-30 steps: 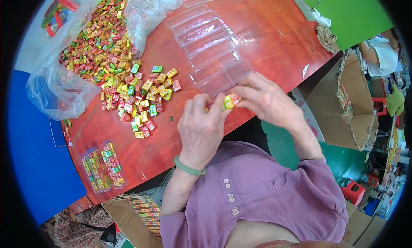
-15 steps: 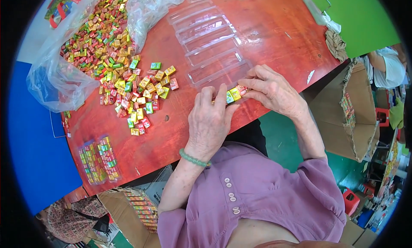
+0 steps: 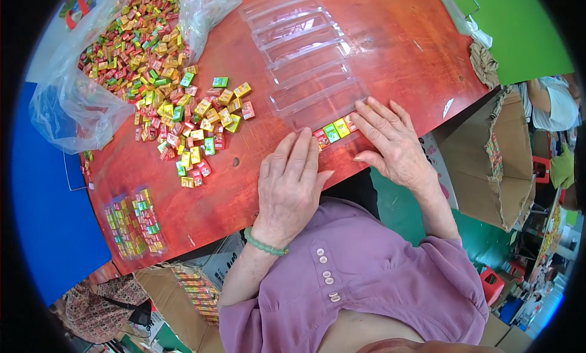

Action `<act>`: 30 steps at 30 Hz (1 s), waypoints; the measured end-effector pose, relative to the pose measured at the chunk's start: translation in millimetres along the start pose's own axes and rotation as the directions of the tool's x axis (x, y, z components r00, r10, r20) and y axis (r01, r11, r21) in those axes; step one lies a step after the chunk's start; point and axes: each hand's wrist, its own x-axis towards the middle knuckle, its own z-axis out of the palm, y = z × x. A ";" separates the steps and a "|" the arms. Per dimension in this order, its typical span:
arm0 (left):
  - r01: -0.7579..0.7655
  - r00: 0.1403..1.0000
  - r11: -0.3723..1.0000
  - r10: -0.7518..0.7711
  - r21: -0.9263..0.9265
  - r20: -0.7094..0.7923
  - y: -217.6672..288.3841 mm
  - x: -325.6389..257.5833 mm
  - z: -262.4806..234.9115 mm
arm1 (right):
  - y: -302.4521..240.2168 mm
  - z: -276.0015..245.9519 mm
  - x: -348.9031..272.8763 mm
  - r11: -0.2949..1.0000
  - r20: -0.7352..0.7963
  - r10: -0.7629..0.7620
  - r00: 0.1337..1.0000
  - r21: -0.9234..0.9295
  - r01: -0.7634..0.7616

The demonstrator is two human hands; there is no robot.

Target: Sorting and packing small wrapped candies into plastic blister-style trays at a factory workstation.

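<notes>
A short row of small wrapped candies in red, green and yellow lies in the nearest slot of a clear plastic tray on the red-brown table. My left hand lies flat on the table, its fingertips touching the row's left end. My right hand rests with spread fingers at the row's right end, on the tray's near edge. Neither hand holds a candy. Loose candies lie scattered to the left of the tray.
A clear plastic bag spills a big heap of candies at the far left. Two filled candy trays lie near the table's left front edge. A cardboard box stands on the right, beside another person's arm.
Both hands lowered the candies they pinched between them into the tray's nearest slot. The fingers have since flattened out on the table at either end of the row.
</notes>
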 end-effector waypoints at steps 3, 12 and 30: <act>-0.006 0.999 0.999 0.004 0.042 0.051 -2.3 -3.5 4.7 | -0.8 1.5 -1.5 0.999 0.056 0.021 0.998 -0.050 -0.019; -0.008 0.999 0.999 0.007 0.033 0.038 -2.8 -5.4 7.7 | -4.5 -0.2 -0.2 0.995 0.194 0.064 0.979 -0.085 -0.048; 0.229 0.965 0.973 -0.227 -0.003 -0.134 -24.6 -102.4 -54.1 | -119.9 27.2 35.1 0.940 0.091 -0.175 0.980 0.310 0.139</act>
